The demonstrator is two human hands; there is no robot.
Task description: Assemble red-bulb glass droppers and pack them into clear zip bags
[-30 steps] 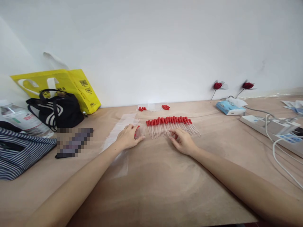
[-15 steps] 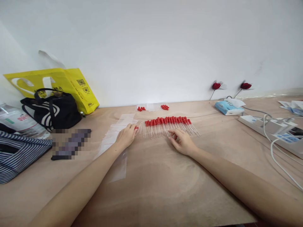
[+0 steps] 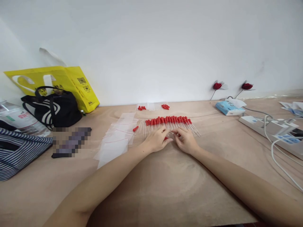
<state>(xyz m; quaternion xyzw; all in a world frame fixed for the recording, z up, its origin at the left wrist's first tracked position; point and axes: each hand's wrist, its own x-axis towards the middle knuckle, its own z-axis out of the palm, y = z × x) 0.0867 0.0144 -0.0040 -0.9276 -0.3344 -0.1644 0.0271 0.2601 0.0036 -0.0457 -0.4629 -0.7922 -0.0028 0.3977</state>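
My left hand (image 3: 157, 139) is closed on a red rubber dropper bulb (image 3: 166, 138), of which a bit of red shows beneath the fingers. Facing it closely, my right hand (image 3: 186, 141) is closed with its fingertips pinched; whatever is in the pinch is too small and covered to make out. Just behind both hands lies a row of droppers (image 3: 175, 119), red bulbs pointing away and clear thin tubes towards me. Several bare clear tubes (image 3: 142, 127) lie at the row's left end, with one loose red bulb (image 3: 135, 128) beside them.
Clear zip bags (image 3: 115, 142) lie overlapped on the left. At the back are two small groups of red bulbs (image 3: 141, 108) on clear plastic. A black bag (image 3: 63, 110), yellow bag (image 3: 82, 91) and striped cloth (image 3: 21, 154) stand left; tissues (image 3: 228, 108) and a power strip (image 3: 279, 132) right.
My left hand has moved right from the bags and loose tubes to meet my right hand, carrying a red bulb. One loose bulb is uncovered where it was. My right hand has barely moved.
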